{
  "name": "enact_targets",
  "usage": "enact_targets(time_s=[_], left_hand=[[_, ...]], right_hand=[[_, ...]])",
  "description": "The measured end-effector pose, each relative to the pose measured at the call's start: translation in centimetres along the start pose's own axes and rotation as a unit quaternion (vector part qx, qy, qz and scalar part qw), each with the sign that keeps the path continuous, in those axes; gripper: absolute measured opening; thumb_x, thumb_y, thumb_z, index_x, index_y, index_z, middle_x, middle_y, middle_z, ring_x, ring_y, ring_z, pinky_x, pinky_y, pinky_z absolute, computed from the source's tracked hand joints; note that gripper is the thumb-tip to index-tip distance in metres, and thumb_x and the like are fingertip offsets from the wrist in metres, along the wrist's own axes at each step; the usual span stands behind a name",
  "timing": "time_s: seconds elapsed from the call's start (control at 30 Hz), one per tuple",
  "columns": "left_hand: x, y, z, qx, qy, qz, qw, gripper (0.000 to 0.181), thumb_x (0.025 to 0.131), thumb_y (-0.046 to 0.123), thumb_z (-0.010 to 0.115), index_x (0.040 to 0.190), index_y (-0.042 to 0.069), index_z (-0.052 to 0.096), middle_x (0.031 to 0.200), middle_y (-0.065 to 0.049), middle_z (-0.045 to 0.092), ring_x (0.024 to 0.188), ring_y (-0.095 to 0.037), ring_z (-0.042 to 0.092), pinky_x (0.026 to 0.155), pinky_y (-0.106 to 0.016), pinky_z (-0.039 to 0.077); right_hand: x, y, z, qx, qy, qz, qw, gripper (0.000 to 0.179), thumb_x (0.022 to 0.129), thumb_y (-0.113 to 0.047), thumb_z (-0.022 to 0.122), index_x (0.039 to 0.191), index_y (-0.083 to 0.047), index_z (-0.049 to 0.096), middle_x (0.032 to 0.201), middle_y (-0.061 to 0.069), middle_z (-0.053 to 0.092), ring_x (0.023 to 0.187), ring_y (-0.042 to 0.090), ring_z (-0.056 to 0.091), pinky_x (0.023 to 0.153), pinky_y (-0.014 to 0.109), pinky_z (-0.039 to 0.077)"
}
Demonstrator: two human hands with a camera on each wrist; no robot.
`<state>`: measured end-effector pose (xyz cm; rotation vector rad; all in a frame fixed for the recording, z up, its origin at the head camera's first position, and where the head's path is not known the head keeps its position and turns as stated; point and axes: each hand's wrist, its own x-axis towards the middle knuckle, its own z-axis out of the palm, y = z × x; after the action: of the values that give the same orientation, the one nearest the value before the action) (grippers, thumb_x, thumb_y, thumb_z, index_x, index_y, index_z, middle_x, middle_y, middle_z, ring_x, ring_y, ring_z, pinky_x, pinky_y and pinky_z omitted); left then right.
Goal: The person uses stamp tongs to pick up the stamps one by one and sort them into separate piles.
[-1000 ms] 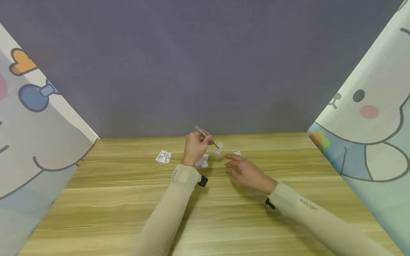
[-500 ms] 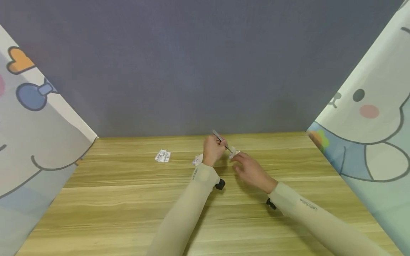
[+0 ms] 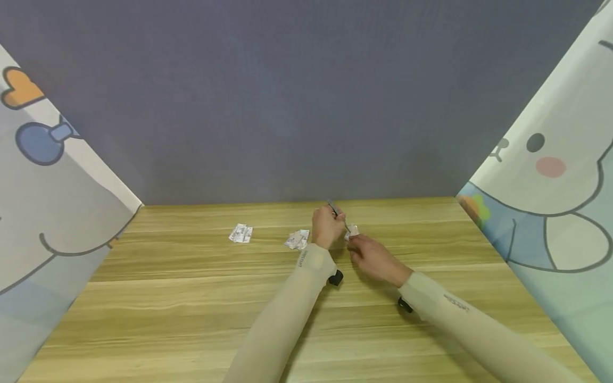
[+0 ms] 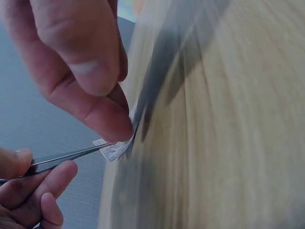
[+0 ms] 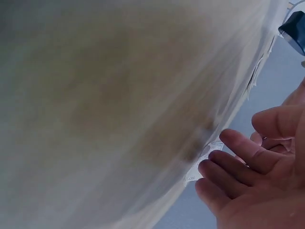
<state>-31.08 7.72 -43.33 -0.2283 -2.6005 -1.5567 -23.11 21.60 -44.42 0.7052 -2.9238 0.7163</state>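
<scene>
Metal tweezers [image 4: 62, 158] are gripped in my left hand [image 3: 327, 229], their tips pointing down to the right. At the tips lies a small flat white printed piece [image 4: 113, 152], near the far edge of the table. My right hand [image 3: 377, 261] meets it from the other side, a fingertip touching the piece beside the tweezer tips. In the right wrist view, the right hand's fingers are fairly straight, with the thumb apart from them; they partly cover white printed material [image 5: 193, 174]. Whether more than one piece lies there is hidden.
Left of the hands, a small group of overlapping white printed pieces [image 3: 297, 239] lies on the wooden table [image 3: 182, 298]. Another such group [image 3: 240, 233] is farther left. A dark wall [image 3: 287, 106] rises behind, with cartoon-printed panels [image 3: 541, 223] at both sides.
My left hand has moved right, carrying a light piece in the tweezers to the spot by my right hand. The right hand's fingers have come down onto it. The middle group is now uncovered.
</scene>
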Motion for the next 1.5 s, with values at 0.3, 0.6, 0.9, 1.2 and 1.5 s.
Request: enact_targets(time_s=[0.3, 0.6, 0.9, 1.2, 1.5], left_hand=[[0.0, -0.6, -1.4, 0.009, 0.002, -0.006, 0.9999, 0.011, 0.093, 0.013, 0.062, 0.087, 0.008, 0.069, 0.076, -0.002, 0.066, 0.055, -0.012, 0.057, 0.048, -0.025, 0.044], [0.0, 0.3, -5.6, 0.01, 0.015, 0.027, 0.9995, 0.011, 0.092, 0.014, 0.064, 0.092, 0.003, 0.068, 0.079, -0.005, 0.067, 0.055, -0.014, 0.059, 0.046, -0.025, 0.045], [-0.4, -0.4, -9.9, 0.027, 0.001, 0.036, 0.999, 0.011, 0.094, 0.017, 0.062, 0.091, 0.008, 0.067, 0.078, -0.002, 0.065, 0.057, -0.015, 0.058, 0.049, -0.029, 0.046], [-0.2, -3.5, -13.5, 0.041, -0.019, -0.002, 0.999, 0.009, 0.093, 0.014, 0.062, 0.092, 0.006, 0.067, 0.083, -0.005, 0.067, 0.073, -0.018, 0.065, 0.06, -0.03, 0.052], [-0.2, -5.1, -13.8, 0.06, -0.018, -0.025, 0.9977, 0.013, 0.094, 0.014, 0.061, 0.091, 0.004, 0.068, 0.081, -0.007, 0.068, 0.069, -0.02, 0.066, 0.054, -0.03, 0.05]], right_hand=[[0.9, 0.1, 0.2, 0.002, -0.055, 0.024, 0.9982, 0.018, 0.093, -0.009, 0.053, 0.107, -0.002, 0.061, 0.103, 0.006, 0.06, 0.094, 0.024, 0.059, 0.081, 0.042, 0.048], [1.4, 0.4, -0.9, -0.005, -0.068, 0.042, 0.9968, 0.02, 0.091, -0.01, 0.056, 0.109, -0.003, 0.063, 0.105, 0.009, 0.064, 0.097, 0.027, 0.061, 0.084, 0.044, 0.048], [1.8, 0.8, -1.2, -0.005, -0.078, 0.036, 0.9963, 0.028, 0.094, -0.011, 0.053, 0.117, 0.001, 0.063, 0.128, 0.018, 0.056, 0.118, 0.038, 0.051, 0.1, 0.048, 0.037], [1.9, 0.7, -1.3, -0.008, -0.079, 0.033, 0.9963, 0.028, 0.094, -0.011, 0.053, 0.117, 0.001, 0.063, 0.128, 0.019, 0.056, 0.118, 0.038, 0.051, 0.1, 0.049, 0.037], [1.9, 0.5, -1.0, -0.005, -0.072, 0.038, 0.9966, 0.027, 0.093, -0.012, 0.056, 0.116, 0.002, 0.063, 0.126, 0.02, 0.056, 0.117, 0.039, 0.051, 0.099, 0.049, 0.037]])
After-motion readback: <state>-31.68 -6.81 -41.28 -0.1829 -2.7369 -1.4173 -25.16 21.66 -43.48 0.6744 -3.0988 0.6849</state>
